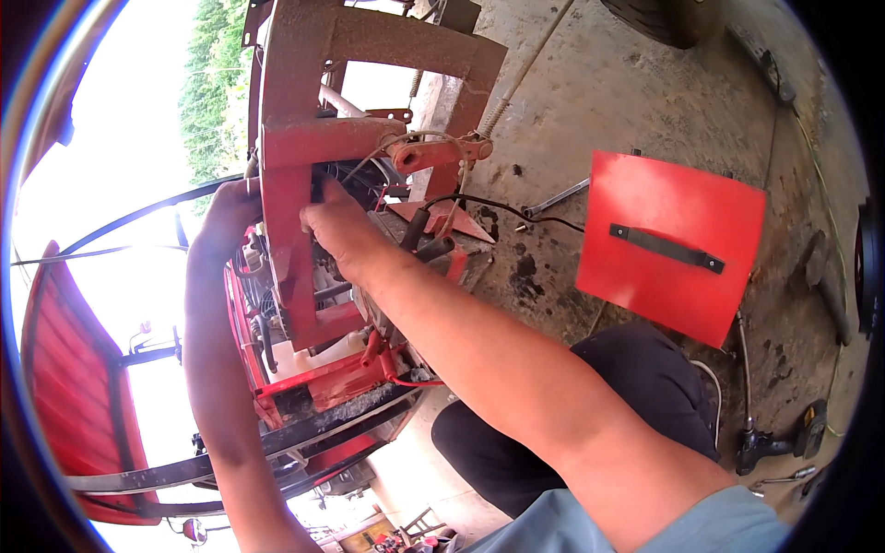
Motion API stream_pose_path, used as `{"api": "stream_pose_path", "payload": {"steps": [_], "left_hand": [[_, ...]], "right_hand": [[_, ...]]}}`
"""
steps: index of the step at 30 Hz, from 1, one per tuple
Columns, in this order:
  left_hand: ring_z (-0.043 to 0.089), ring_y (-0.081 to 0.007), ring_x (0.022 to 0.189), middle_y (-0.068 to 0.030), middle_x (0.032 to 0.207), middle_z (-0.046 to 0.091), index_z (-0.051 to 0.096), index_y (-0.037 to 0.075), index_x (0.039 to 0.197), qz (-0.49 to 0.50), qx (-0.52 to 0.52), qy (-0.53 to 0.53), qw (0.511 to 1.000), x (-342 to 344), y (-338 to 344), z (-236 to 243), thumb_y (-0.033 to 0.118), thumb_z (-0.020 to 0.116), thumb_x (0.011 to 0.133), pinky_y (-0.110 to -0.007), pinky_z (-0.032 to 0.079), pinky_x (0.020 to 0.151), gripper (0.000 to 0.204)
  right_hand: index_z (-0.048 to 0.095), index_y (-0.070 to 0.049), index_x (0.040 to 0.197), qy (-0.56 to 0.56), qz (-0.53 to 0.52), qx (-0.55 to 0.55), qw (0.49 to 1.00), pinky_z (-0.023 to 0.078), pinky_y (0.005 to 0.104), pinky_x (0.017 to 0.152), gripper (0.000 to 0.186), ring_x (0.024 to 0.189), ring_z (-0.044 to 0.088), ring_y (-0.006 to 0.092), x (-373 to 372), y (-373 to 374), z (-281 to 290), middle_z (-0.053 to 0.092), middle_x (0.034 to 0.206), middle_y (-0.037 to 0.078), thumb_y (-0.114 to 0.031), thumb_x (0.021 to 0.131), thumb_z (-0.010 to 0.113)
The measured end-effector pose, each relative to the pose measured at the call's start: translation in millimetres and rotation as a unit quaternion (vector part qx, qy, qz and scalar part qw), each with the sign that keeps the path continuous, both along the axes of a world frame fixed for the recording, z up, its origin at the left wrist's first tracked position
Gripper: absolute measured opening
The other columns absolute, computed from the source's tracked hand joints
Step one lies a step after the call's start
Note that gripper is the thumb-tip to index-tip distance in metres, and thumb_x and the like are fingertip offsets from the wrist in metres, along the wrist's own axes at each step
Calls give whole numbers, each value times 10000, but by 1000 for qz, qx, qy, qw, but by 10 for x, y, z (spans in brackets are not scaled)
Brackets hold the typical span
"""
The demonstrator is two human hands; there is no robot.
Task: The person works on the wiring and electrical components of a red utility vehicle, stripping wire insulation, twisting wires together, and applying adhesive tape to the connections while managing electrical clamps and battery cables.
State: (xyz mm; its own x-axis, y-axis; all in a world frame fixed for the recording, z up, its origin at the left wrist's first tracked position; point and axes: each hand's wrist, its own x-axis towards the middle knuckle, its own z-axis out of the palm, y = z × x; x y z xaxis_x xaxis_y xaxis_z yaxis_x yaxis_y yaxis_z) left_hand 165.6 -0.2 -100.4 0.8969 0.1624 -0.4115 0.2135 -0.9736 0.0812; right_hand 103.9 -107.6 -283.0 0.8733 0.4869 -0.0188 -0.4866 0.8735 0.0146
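My left hand [226, 212] reaches up along the left side of a scuffed red steel frame [286, 230], its fingertips going out of sight behind the upright. My right hand [336, 230] is inside the frame, just right of that upright and below the red crossbar [332, 140], with its fingers curled at dark parts I cannot make out. Beside it are black cylindrical grips [415, 230], cables and a red pivot link [433, 155]. Below sit a white plastic tank [300, 364] and red hoses [378, 355] among the machine's dirty parts.
A red panel [650, 203] with a black handle lies at the right, near a wrench [553, 198], cordless drill [765, 452] and cord. A tire [650, 18] is at top. A red cover [83, 387] stands left; my bent knee [636, 369] is below.
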Motion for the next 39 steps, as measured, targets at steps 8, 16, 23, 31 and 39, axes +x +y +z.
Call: {"api": "stream_pose_path", "payload": {"steps": [8,16,23,31,39], "left_hand": [[645,-54,744,-9,870,736,748,8,1072,45,-42,-67,996,40,-51,-102,44,708,920,-245,521,670,161],[652,-58,747,-22,900,742,761,-25,1093,-5,1,32,999,171,145,67,51,711,928,-244,518,664,188],[662,-88,915,-45,1001,744,757,-5,1103,-32,-19,11,999,48,2,-8,-20,701,915,-291,548,835,197],[631,-81,856,-24,901,719,757,-4,1081,-110,46,17,993,70,-223,-66,3,684,907,-293,538,805,189],[488,-29,729,65,803,605,746,4,1110,7,54,-18,998,-181,-151,65,51,626,938,-243,432,657,215]], "right_hand": [[601,-62,1217,77,-69,164,981,448,317,809,434,899,531,155,64,48,-6,595,1023,27,-33,784,572],[586,-57,1198,114,-27,141,983,444,339,841,401,934,536,172,58,127,52,595,1041,40,-72,798,575],[600,-30,1145,100,-31,76,992,440,332,815,341,903,532,173,15,167,-11,599,984,61,-84,809,572],[615,-56,1091,139,19,145,979,452,351,761,282,844,532,169,16,130,-18,594,959,52,-113,817,583],[626,-27,1045,120,-20,53,991,452,370,741,223,819,547,189,-45,133,5,607,920,83,-114,862,531]]}}
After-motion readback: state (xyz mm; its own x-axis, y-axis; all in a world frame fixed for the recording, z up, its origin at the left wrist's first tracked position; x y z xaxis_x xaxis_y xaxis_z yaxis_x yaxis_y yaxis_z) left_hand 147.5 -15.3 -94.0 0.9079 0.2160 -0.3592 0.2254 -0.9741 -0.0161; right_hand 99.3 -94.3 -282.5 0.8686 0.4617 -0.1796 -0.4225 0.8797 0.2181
